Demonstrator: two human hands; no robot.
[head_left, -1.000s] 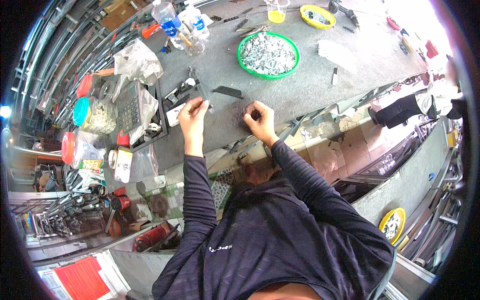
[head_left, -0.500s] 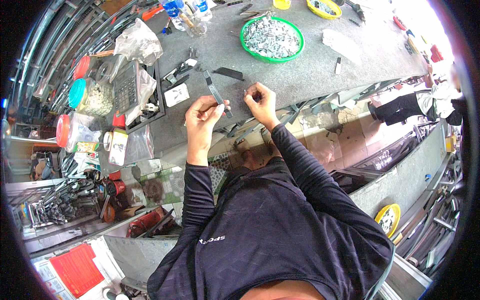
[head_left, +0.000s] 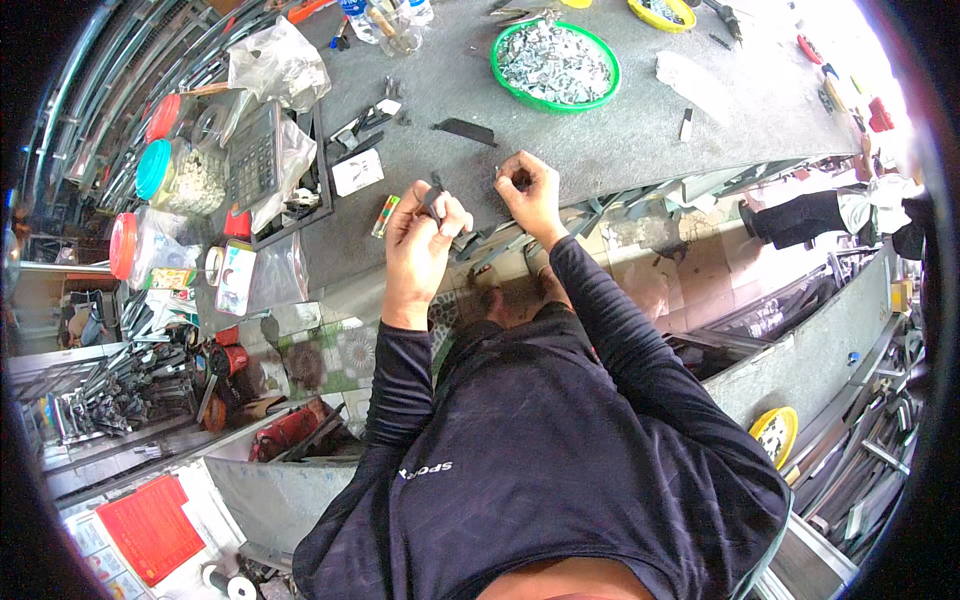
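Observation:
My left hand (head_left: 420,240) is closed around a short dark strip (head_left: 436,192), whose upper end sticks up between the fingers; the fingers cover the rest. To the right, my right hand (head_left: 530,198) is curled with thumb and forefinger pinched together near the bench edge. What it pinches, if anything, is too small to make out. Beyond the hands a black flat bar (head_left: 466,130) lies on the grey bench (head_left: 590,150). A small green and red packet (head_left: 385,215) lies beside my left hand.
A green basket (head_left: 612,88) of small metal pieces stands at the far side. Jars, a calculator (head_left: 254,170) and a plastic bag (head_left: 278,65) crowd the left. Another person (head_left: 815,215) is at the right. Long metal profiles (head_left: 870,450) fill a rack at lower right.
My left hand has turned, so the strip, earlier seen lengthwise, now shows mostly its upper end. The green and red packet has come into sight. The right hand stays pinched.

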